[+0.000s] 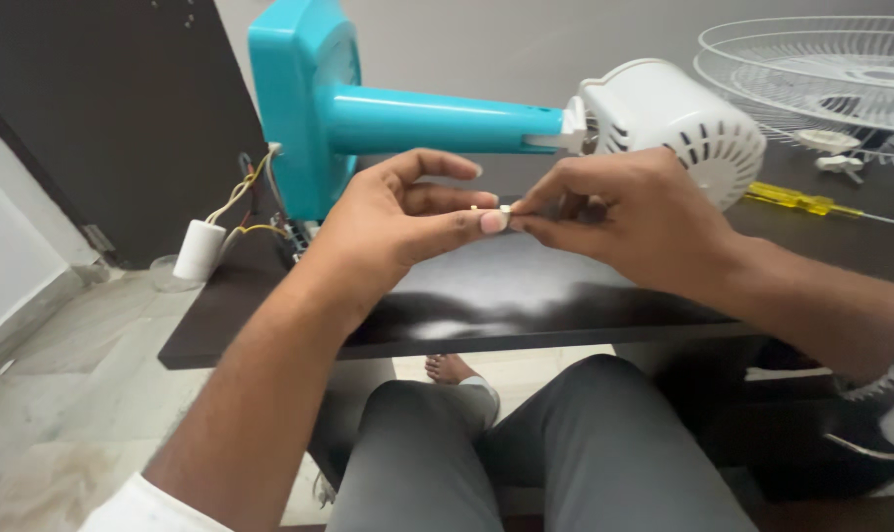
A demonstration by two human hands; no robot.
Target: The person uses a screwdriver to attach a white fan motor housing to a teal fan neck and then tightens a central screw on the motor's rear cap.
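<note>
Both the left hand (pixel 397 222) and right hand (pixel 614 222) pinch a tiny white part (pixel 490 209); likely light, rigid, easily dropped; best held by its ends.

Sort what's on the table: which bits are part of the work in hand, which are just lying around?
In hand:
- small white part, pinched between left hand and right hand
- fan body lying on its side behind the hands: teal stand, white motor housing

Lying about:
- yellow screwdriver
- wire fan guard
- white capacitor on loose wires, at the table edge
</note>
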